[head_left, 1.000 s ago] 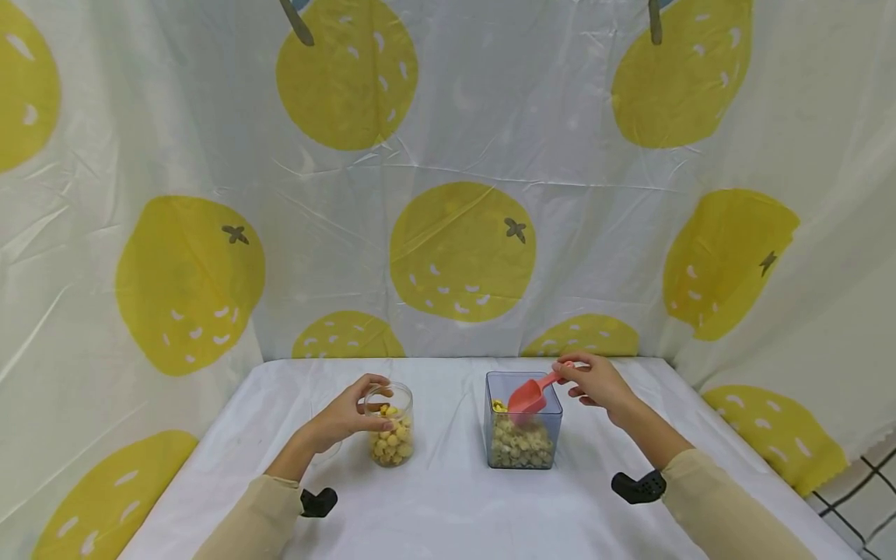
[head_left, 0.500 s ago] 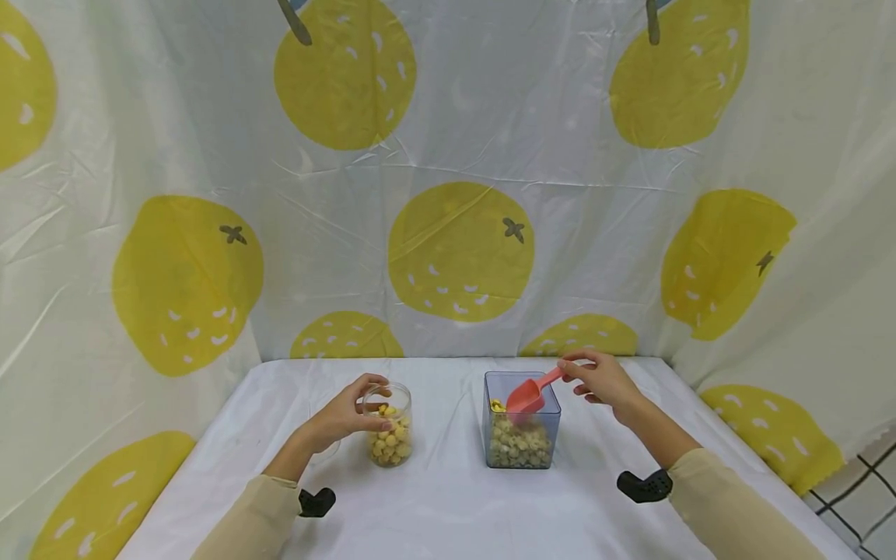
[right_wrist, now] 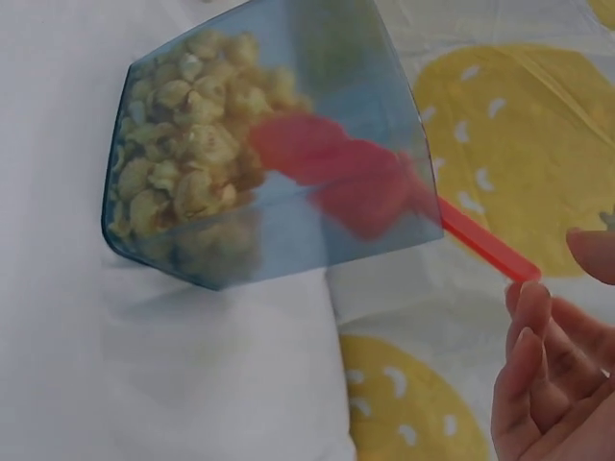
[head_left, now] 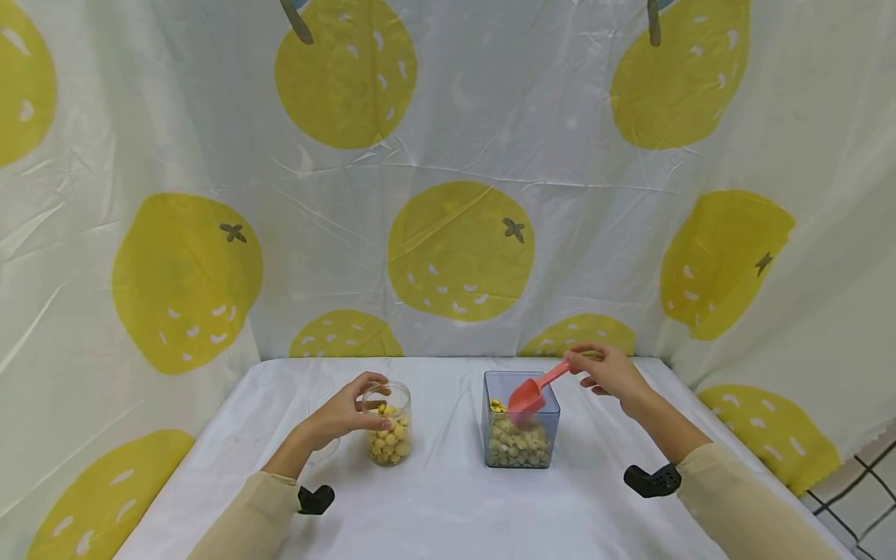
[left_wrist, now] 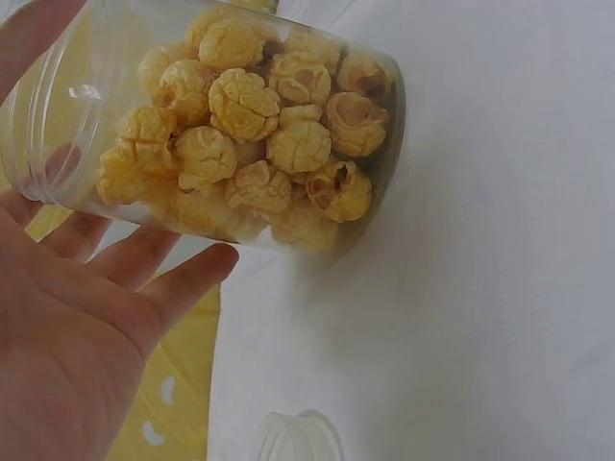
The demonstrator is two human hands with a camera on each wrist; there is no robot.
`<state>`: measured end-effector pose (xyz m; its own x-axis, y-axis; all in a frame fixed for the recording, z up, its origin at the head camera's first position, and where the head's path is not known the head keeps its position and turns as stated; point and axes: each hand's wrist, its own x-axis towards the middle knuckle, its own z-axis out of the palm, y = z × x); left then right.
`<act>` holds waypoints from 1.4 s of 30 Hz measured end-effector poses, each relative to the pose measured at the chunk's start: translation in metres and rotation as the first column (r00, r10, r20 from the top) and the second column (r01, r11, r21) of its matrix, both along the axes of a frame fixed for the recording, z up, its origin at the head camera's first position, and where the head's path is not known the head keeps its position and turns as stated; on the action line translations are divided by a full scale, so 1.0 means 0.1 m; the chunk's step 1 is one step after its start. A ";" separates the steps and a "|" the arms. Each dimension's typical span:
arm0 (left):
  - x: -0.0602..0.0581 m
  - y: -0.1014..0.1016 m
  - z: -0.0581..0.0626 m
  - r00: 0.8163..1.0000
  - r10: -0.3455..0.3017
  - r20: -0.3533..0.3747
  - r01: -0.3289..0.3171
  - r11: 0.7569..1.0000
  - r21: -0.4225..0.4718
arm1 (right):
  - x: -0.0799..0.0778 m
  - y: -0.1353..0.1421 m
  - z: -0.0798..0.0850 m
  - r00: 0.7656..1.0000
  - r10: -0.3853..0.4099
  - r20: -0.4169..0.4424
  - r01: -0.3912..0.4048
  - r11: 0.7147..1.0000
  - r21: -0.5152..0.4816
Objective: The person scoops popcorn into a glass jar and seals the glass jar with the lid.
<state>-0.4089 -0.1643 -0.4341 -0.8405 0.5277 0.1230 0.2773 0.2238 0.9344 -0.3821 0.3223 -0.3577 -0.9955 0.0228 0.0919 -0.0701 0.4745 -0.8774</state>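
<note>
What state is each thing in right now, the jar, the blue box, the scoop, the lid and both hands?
Round jar: upright, open, about half full of popcorn.
Blue box: upright, open, popcorn in its lower half.
Red scoop: bowl inside the box, handle tilted up toward the right hand.
Lid: off, lying on the table.
Left hand: holds the jar.
Right hand: at the handle's end; grip unclear.

A clear round jar [head_left: 389, 424], left of centre in the head view, stands upright, open-topped and partly filled with yellow popcorn. Right of it stands a blue-tinted square container [head_left: 520, 420] holding popcorn, a red scoop [head_left: 533, 391] slanting into it, handle up-right.
</note>
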 end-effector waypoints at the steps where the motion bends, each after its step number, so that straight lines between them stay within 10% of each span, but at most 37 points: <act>1: 0.01 0.00 0.01 1.000 -0.003 -0.006 0.003 1.000 -0.003 | 0.00 0.00 0.01 1.000 -0.006 -0.001 0.006 1.000 0.006; 24: 0.00 -0.12 0.09 0.995 0.088 -0.043 -0.091 0.994 -0.067 | -0.02 -0.15 0.33 0.999 0.014 -0.051 -0.013 1.000 0.016; 42: 0.04 -0.26 0.12 0.994 0.082 -0.072 -0.084 0.996 -0.029 | -0.21 -0.85 0.31 0.984 0.161 -0.077 -0.159 0.987 0.029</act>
